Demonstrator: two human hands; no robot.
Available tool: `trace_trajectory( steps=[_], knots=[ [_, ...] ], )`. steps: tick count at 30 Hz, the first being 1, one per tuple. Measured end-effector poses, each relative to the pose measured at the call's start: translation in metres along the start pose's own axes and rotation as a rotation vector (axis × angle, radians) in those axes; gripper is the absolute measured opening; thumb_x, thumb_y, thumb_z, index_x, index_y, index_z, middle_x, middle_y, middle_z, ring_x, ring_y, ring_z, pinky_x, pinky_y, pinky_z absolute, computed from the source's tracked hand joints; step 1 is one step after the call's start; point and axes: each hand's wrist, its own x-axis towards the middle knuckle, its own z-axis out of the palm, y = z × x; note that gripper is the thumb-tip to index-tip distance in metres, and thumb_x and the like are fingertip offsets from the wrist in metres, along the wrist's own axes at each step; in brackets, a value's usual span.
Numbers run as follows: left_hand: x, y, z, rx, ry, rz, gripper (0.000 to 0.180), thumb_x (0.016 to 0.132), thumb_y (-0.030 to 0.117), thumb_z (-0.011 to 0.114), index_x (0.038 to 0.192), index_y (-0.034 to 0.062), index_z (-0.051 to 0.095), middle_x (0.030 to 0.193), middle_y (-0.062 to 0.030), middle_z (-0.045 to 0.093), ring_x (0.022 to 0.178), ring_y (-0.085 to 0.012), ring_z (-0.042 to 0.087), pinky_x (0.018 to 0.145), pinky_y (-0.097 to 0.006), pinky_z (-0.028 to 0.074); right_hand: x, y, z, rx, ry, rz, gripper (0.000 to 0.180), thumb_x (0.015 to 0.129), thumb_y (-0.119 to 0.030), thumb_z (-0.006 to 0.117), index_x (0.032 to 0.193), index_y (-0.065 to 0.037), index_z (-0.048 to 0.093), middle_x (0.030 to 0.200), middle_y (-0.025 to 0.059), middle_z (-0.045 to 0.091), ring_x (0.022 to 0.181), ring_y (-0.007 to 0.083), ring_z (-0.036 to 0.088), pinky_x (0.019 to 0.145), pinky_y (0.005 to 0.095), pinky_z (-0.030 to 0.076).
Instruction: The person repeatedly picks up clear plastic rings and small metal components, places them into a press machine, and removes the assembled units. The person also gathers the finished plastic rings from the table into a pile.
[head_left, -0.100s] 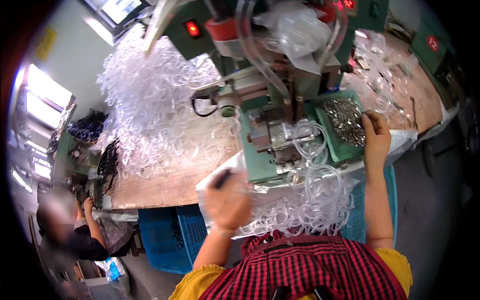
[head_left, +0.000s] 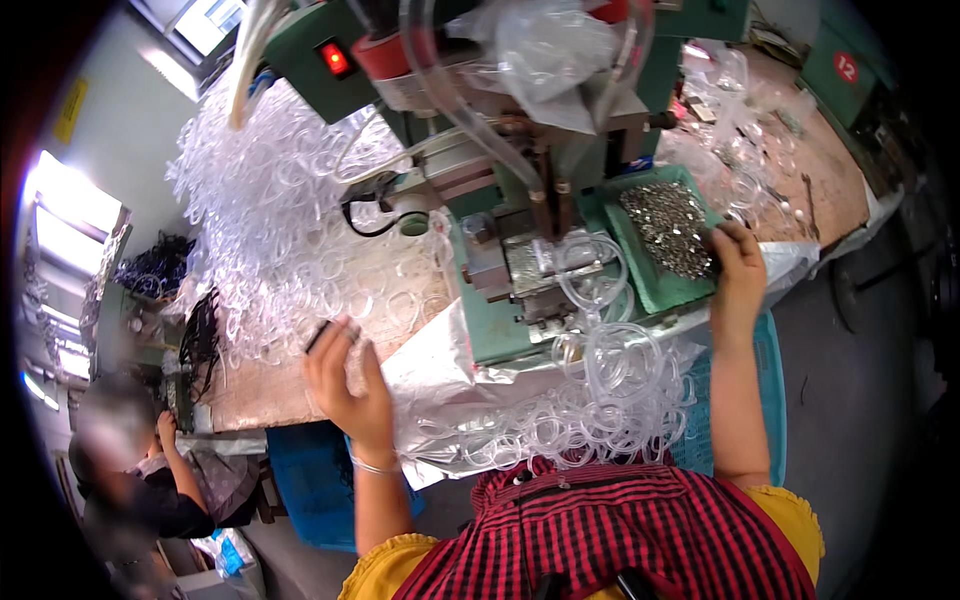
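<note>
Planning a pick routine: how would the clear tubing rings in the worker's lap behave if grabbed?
Probably floppy and light: the tubing rings are thin, clear loops that sag over the sheet's edge. Likely to tangle, since they interlock in the heap. May be slippery; they look glossy.

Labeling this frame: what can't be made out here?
Head view only:
- Right hand: fingertips hidden in the small metal parts of the green tray; grasp unclear.
- Left hand: small dark object too small to identify.
- Green machine: top cut off by the upper edge.
</note>
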Motion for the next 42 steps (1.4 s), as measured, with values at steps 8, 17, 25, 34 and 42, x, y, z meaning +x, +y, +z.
trace_trajectory(
  steps=[8,17,25,34,42],
  knots=[
    [-0.011,-0.13,0.084,0.107,-0.453,0.277,0.023,0.08,-0.003,0.063,0.098,0.0088,0.07,0.128,-0.0098,0.063,0.099,-0.0318,0.062,0.087,-0.039,0.05,0.012,-0.001,0.065,-0.201,-0.264,-0.112,0.016,0.086,-0.005,0.069,0.101,0.0,0.071,0.095,0.0031,0.071,0.09,0.01,0.063,0.081,0.0232,0.048],
    [0.002,-0.176,0.005,0.464,0.171,-0.508,0.019,0.098,0.015,0.053,0.109,0.0006,0.058,0.096,-0.0174,0.067,0.082,-0.0331,0.066,0.072,-0.04,0.051,-0.021,-0.037,-0.031,-0.711,-0.07,-0.424,0.013,0.078,-0.001,0.07,0.091,0.0,0.07,0.089,0.0073,0.069,0.085,0.0178,0.065,0.081,0.0294,0.049],
    [-0.035,-0.208,0.083,0.198,-0.017,-0.288,0.014,0.089,0.003,0.058,0.101,-0.001,0.063,0.097,-0.0177,0.067,0.086,-0.0354,0.064,0.076,-0.041,0.051,-0.031,-0.062,-0.03,-0.459,-0.326,-0.204,0.012,0.076,0.001,0.07,0.087,0.001,0.068,0.089,0.0057,0.069,0.086,0.0132,0.063,0.079,0.0274,0.049],
    [0.012,-0.06,0.135,-0.532,0.125,-0.387,0.004,0.095,0.004,0.059,0.098,0.0021,0.056,0.089,-0.0065,0.06,0.077,-0.0161,0.062,0.067,-0.029,0.051,-0.025,-0.068,0.118,-0.199,-0.703,-0.016,0.04,0.069,-0.004,0.072,0.108,0.001,0.06,0.088,0.0045,0.066,0.084,0.0117,0.063,0.078,0.0278,0.05],
    [0.058,0.056,0.042,-1.254,0.328,-0.15,0.011,0.099,0.006,0.054,0.109,0.0053,0.055,0.1,-0.0115,0.064,0.096,-0.02,0.064,0.08,-0.039,0.059,-0.032,-0.078,0.121,-0.056,-0.75,0.124,0.045,0.073,0.001,0.071,0.116,0.003,0.056,0.084,0.0039,0.063,0.08,0.01,0.06,0.075,0.0241,0.049]
  ],
)
